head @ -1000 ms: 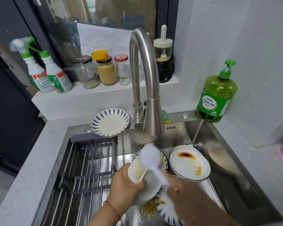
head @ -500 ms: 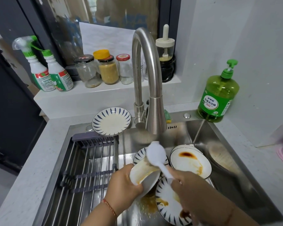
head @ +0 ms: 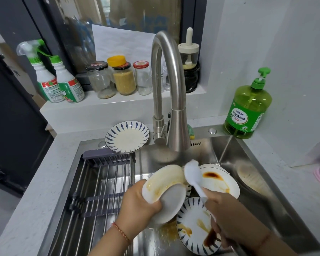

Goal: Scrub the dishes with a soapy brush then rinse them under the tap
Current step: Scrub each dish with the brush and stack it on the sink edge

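Note:
My left hand grips a white dish smeared with yellow sauce, tilted on edge over the sink. My right hand holds the handle of a white brush, whose head touches the dish's upper rim. Below lie a blue-striped plate with brown sauce and a white plate with a dark stain. The steel tap arches above; I see no water running.
A clean striped plate sits on the sink's back edge. A grey roll-up drying rack covers the sink's left half. A green dish-soap bottle stands at the back right. Jars and spray bottles line the sill.
The dish has turned more on edge in my left hand and risen. The brush head moved right, from the dish's face to its upper rim.

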Action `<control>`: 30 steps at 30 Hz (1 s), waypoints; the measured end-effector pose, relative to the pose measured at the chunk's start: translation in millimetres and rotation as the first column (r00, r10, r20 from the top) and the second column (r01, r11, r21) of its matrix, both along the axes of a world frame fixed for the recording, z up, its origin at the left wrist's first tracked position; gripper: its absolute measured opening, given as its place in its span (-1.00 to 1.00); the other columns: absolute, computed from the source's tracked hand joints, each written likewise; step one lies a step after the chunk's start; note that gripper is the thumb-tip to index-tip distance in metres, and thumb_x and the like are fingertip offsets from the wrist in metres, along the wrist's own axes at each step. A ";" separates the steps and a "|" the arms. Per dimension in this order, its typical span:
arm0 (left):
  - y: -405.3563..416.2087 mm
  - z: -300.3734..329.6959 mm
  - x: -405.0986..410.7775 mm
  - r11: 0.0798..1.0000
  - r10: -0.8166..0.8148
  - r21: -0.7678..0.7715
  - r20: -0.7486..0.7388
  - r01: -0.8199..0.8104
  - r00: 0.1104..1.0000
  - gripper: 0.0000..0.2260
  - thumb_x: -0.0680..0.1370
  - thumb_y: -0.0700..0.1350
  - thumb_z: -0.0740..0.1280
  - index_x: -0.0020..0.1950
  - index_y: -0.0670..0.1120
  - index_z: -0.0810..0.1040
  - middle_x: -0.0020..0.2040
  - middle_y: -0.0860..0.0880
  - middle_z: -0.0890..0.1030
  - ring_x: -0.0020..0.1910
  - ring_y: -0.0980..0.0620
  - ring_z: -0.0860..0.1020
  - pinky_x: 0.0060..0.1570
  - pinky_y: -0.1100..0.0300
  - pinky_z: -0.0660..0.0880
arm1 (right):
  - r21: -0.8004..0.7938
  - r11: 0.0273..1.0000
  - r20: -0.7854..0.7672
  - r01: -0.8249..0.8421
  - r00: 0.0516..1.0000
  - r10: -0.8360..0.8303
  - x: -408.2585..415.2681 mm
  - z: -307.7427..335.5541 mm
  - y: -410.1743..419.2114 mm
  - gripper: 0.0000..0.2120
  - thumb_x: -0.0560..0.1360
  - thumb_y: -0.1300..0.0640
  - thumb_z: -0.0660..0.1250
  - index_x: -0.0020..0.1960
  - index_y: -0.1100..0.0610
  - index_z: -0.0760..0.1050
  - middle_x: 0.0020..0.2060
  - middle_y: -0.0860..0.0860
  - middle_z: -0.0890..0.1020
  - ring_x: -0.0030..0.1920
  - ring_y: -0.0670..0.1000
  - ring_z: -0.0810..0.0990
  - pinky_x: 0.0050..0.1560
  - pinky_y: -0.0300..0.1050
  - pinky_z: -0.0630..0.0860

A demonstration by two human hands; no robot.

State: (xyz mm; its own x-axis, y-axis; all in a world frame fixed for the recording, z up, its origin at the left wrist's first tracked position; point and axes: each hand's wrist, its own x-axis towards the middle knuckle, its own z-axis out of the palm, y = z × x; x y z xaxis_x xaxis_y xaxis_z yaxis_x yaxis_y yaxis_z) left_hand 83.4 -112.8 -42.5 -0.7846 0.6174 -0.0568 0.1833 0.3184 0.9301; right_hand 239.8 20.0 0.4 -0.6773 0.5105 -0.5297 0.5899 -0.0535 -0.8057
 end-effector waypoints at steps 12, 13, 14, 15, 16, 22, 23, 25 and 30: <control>7.7 -6.3 16.4 0.866 0.076 0.351 0.613 -0.357 0.787 -0.44 0.15 -0.31 0.51 0.14 -0.21 0.54 0.04 -0.27 0.65 0.03 -0.27 0.62 0.04 -0.17 0.56 | -0.313 0.888 -0.124 0.336 0.913 -0.389 -5.0 -39.1 -14.3 -0.67 0.47 -0.02 0.37 -0.08 0.29 0.50 -0.61 0.13 0.41 -0.64 0.05 0.33 -0.59 -0.24 0.30; 7.0 -7.7 18.5 0.864 0.037 0.365 0.640 -0.346 0.768 -0.39 0.15 -0.30 0.54 0.19 -0.23 0.52 0.08 -0.30 0.63 0.06 -0.29 0.60 0.05 -0.19 0.55 | -0.325 0.881 -0.142 0.344 0.903 -0.405 -6.0 -38.9 -15.3 -0.66 0.47 -0.01 0.37 -0.05 0.30 0.49 -0.64 0.11 0.36 -0.64 0.05 0.32 -0.60 -0.23 0.30; 5.4 -8.9 19.6 0.864 -0.004 0.383 0.655 -0.327 0.756 -0.34 0.12 -0.28 0.56 0.21 -0.24 0.51 0.10 -0.32 0.62 0.07 -0.31 0.60 0.02 -0.19 0.56 | -0.326 0.876 -0.165 0.356 0.890 -0.424 -6.2 -40.8 -15.3 -0.66 0.47 0.01 0.38 -0.02 0.31 0.48 -0.65 0.11 0.35 -0.65 0.05 0.31 -0.60 -0.23 0.30; 2.8 -8.6 19.5 0.864 -0.051 0.404 0.662 -0.299 0.747 -0.30 0.10 -0.26 0.58 0.22 -0.25 0.50 0.10 -0.33 0.61 0.06 -0.30 0.60 -0.04 -0.14 0.58 | -0.314 0.879 -0.177 0.359 0.888 -0.425 -4.7 -40.2 -14.2 -0.66 0.46 0.03 0.39 0.02 0.30 0.45 -0.64 0.12 0.35 -0.65 0.06 0.32 -0.61 -0.22 0.30; -0.8 -7.3 17.7 0.868 -0.097 0.421 0.666 -0.265 0.740 -0.26 0.07 -0.24 0.60 0.22 -0.25 0.50 0.09 -0.33 0.61 0.03 -0.28 0.62 -0.11 -0.08 0.59 | -0.280 0.890 -0.188 0.360 0.889 -0.418 -2.9 -42.1 -11.5 -0.66 0.45 0.05 0.40 0.05 0.27 0.43 -0.63 0.13 0.36 -0.65 0.07 0.32 -0.61 -0.21 0.29; -11.4 10.0 -5.1 0.937 -0.282 0.344 0.620 0.069 0.732 -0.19 -0.02 -0.06 0.70 0.17 -0.24 0.54 0.07 -0.31 0.63 -0.01 -0.23 0.62 -0.05 -0.04 0.60 | -0.010 0.984 -0.242 0.180 0.954 -0.177 10.6 -29.2 11.5 -0.60 0.34 0.01 0.49 0.09 0.04 0.42 -0.50 0.09 0.50 -0.63 0.04 0.35 -0.57 -0.16 0.33; -10.2 14.3 -9.5 0.944 -0.286 0.309 0.584 0.118 0.759 -0.22 0.01 -0.08 0.68 0.17 -0.24 0.53 0.05 -0.29 0.63 -0.02 -0.22 0.62 -0.02 -0.04 0.59 | 0.008 0.988 -0.232 0.153 0.961 -0.147 11.1 -24.4 14.9 -0.57 0.29 -0.01 0.48 0.09 0.02 0.42 -0.45 0.11 0.53 -0.60 0.05 0.38 -0.54 -0.12 0.34; -4.3 24.2 -18.5 0.954 -0.290 0.203 0.461 0.219 0.839 -0.32 0.05 -0.09 0.64 0.11 -0.22 0.54 -0.04 -0.20 0.65 -0.08 -0.13 0.62 -0.03 -0.03 0.56 | 0.003 0.994 -0.239 0.107 0.966 -0.103 10.1 -17.1 20.7 -0.53 0.26 0.01 0.50 0.12 0.00 0.42 -0.29 0.19 0.59 -0.50 0.11 0.44 -0.53 -0.07 0.38; 18.6 41.6 -28.8 0.871 -0.440 -0.190 0.107 0.453 0.892 -0.57 0.12 -0.10 0.65 -0.13 -0.07 0.55 -0.28 0.09 0.60 -0.29 0.12 0.55 -0.20 0.19 0.52 | 0.123 0.989 -0.211 -0.080 0.972 0.105 5.7 -4.8 25.8 -0.55 0.36 0.20 0.51 0.14 0.01 0.39 -0.24 -0.01 0.59 -0.53 -0.15 0.49 -0.57 -0.28 0.39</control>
State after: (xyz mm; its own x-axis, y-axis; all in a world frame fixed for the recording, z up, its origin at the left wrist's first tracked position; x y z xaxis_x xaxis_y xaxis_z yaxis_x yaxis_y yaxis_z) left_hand 54.6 -94.2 -0.9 -0.4197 0.8708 -0.2562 0.2986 0.3990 0.8670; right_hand 245.5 45.7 -4.4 -0.8164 0.4883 -0.3082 0.3991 0.0915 -0.9123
